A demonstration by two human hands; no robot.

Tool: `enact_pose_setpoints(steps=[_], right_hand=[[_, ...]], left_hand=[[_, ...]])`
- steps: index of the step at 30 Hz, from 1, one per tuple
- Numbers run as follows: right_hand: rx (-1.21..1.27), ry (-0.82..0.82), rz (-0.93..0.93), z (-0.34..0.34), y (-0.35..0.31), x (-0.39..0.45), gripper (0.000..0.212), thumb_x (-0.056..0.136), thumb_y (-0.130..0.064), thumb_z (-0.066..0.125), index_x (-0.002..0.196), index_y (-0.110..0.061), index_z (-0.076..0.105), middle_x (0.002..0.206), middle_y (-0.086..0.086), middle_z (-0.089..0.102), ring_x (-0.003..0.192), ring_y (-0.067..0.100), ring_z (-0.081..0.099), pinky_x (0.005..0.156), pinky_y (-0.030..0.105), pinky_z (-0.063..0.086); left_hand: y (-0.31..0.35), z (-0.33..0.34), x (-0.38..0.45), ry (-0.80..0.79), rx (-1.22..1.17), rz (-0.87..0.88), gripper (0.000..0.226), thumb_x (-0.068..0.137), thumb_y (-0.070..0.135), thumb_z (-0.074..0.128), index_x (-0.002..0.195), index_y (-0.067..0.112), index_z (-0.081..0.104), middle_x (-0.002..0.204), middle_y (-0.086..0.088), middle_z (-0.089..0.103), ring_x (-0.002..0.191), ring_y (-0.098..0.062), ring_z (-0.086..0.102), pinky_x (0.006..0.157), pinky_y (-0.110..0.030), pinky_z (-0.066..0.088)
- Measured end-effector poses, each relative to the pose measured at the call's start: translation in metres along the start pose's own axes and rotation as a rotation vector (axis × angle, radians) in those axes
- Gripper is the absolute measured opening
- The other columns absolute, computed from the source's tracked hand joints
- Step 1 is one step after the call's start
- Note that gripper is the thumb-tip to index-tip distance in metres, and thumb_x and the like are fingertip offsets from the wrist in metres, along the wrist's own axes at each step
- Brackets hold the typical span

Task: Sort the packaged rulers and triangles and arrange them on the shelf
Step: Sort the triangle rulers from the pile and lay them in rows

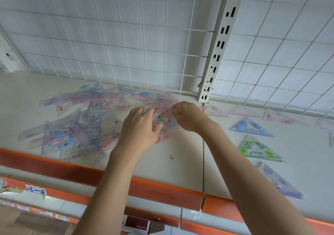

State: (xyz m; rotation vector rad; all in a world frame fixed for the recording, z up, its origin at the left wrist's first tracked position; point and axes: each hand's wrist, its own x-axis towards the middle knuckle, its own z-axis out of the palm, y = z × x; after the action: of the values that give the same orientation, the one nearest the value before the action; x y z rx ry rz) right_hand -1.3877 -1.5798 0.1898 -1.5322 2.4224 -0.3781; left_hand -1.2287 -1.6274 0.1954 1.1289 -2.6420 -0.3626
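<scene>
Both hands are buried in the right end of the pile of packaged rulers and triangles. The left hand has its fingers curled into the clear packets, thumb pressing a green-printed packet; its grip looks closed on that packet. The right hand pinches the packets' far side with bent fingers. The heap sprawls across the white shelf, up against the wire grid back. Well apart to the right lie sorted pieces: a pink triangle, a blue triangle, a green triangle and a purple packet. An orange shelf edge runs along the front.
</scene>
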Motion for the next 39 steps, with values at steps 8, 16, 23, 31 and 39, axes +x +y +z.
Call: enact_pose_setpoints(steps=[8,16,23,31,39], right_hand=[[-0.177,0.005,0.151,-0.028,0.018,0.006,0.051,0.085,-0.047,0.06,0.12,-0.01,0.059,0.129,0.013,0.046,0.122,0.032,0.037,0.099,0.038,0.035],[-0.134,-0.237,0.184,-0.037,0.02,0.019,0.074,0.07,-0.059,0.07,0.125,-0.011,0.056,0.132,0.009,0.046,0.124,0.028,0.031,0.098,0.038,0.035],[0.001,-0.266,0.22,-0.04,0.013,0.018,0.05,0.069,-0.05,0.076,0.063,-0.013,0.043,0.07,0.001,0.043,0.068,0.019,0.04,0.054,0.028,0.029],[0.249,-0.135,0.227,-0.055,0.015,0.002,0.02,0.079,-0.022,0.071,0.082,-0.003,0.067,0.067,-0.001,0.061,0.055,0.007,0.046,0.051,0.02,0.036],[0.392,-0.026,0.264,-0.06,0.022,-0.018,0.012,0.085,-0.008,0.06,0.087,-0.003,0.071,0.084,0.004,0.072,0.07,0.015,0.055,0.067,0.024,0.044]], left_hand=[[0.01,0.0,0.024,-0.052,0.017,0.016,0.054,0.094,0.04,0.047,0.138,0.01,0.039,0.137,-0.009,0.045,0.131,-0.027,0.033,0.106,-0.035,0.029],[0.008,0.002,0.049,-0.241,0.061,-0.004,0.056,0.093,0.042,0.046,0.139,0.01,0.037,0.134,-0.011,0.045,0.126,-0.027,0.039,0.101,-0.04,0.038],[0.003,0.003,0.055,-0.22,0.051,-0.034,0.054,0.092,0.044,0.05,0.136,0.014,0.043,0.132,-0.007,0.047,0.121,-0.026,0.044,0.097,-0.041,0.04],[0.001,-0.004,0.05,-0.165,-0.168,-0.115,0.069,0.08,0.041,0.068,0.139,0.018,0.041,0.136,-0.008,0.037,0.124,-0.025,0.042,0.104,-0.037,0.035],[0.011,-0.012,0.03,0.04,-0.419,-0.184,0.075,0.068,0.02,0.082,0.134,0.019,0.047,0.128,-0.007,0.039,0.105,-0.022,0.054,0.085,-0.022,0.036]])
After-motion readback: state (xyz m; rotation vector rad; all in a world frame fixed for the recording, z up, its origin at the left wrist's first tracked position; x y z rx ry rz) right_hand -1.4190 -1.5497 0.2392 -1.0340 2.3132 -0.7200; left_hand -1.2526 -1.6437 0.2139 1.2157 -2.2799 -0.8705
